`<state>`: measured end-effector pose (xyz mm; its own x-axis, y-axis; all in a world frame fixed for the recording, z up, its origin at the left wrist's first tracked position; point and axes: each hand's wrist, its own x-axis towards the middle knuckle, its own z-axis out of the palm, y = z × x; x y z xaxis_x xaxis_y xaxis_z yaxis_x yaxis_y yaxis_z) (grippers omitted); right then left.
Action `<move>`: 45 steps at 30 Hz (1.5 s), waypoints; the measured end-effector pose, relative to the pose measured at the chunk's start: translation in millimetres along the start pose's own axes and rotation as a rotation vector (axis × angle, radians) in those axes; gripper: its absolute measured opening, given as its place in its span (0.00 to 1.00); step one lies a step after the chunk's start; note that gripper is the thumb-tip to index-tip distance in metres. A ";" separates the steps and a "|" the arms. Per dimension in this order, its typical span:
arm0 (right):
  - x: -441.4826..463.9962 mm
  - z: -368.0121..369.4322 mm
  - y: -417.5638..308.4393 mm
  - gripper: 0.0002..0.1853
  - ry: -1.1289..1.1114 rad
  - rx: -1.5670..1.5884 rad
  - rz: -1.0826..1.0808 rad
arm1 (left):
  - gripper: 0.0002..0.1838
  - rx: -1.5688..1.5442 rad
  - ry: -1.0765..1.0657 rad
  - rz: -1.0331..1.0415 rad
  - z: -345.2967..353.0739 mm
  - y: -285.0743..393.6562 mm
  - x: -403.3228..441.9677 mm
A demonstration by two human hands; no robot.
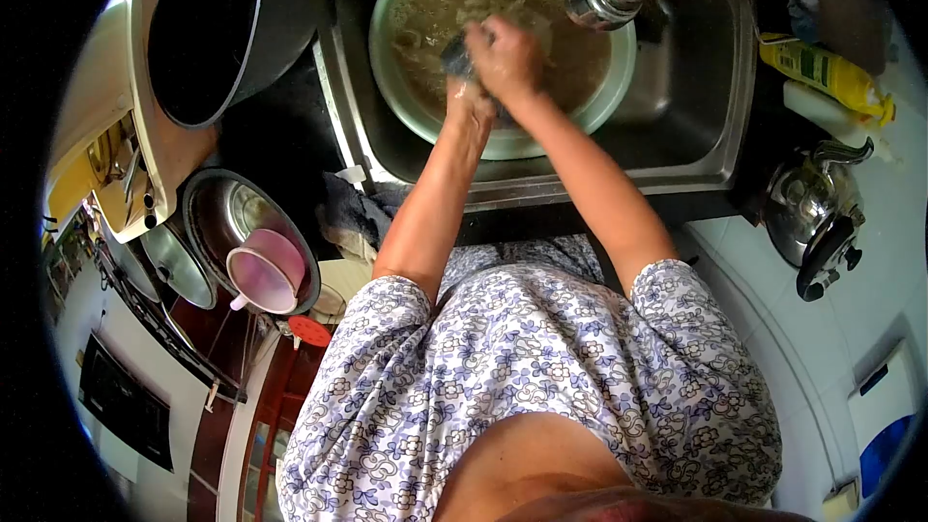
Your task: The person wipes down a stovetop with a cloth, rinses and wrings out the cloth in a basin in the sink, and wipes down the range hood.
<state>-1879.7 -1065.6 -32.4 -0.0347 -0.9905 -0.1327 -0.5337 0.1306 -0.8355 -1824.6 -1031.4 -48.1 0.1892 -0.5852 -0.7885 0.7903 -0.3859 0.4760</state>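
Note:
My left hand (468, 101) and my right hand (505, 60) are together over a pale green basin (382, 68) of murky brown water. A dark, wet bunched cloth (455, 56) is gripped between them, partly hidden by the fingers and blurred by motion. My right hand is closed, with its curled fingers pressed against the cloth, while my left hand is wrapped round it from below. Water around the hands is stirred up, and something light-coloured shows under its surface.
The basin stands in a steel sink (706, 97), with a faucet head (601, 2) reaching over its right rim. A large dark pot (275, 29) and a pink pot (266, 273) are at the left. A yellow bottle (822, 72) and a kettle (812, 203) are at the right.

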 end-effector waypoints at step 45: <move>-6.7 -0.7 16.7 0.11 0.056 0.176 -0.002 | 0.20 -0.009 -0.068 -0.011 7.2 7.1 8.5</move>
<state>-1889.0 -1056.8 -45.1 -0.0837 -0.9910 -0.1049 -0.3782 0.1290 -0.9167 -1821.5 -1044.2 -48.7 0.1409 -0.6284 -0.7650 0.7974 -0.3859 0.4639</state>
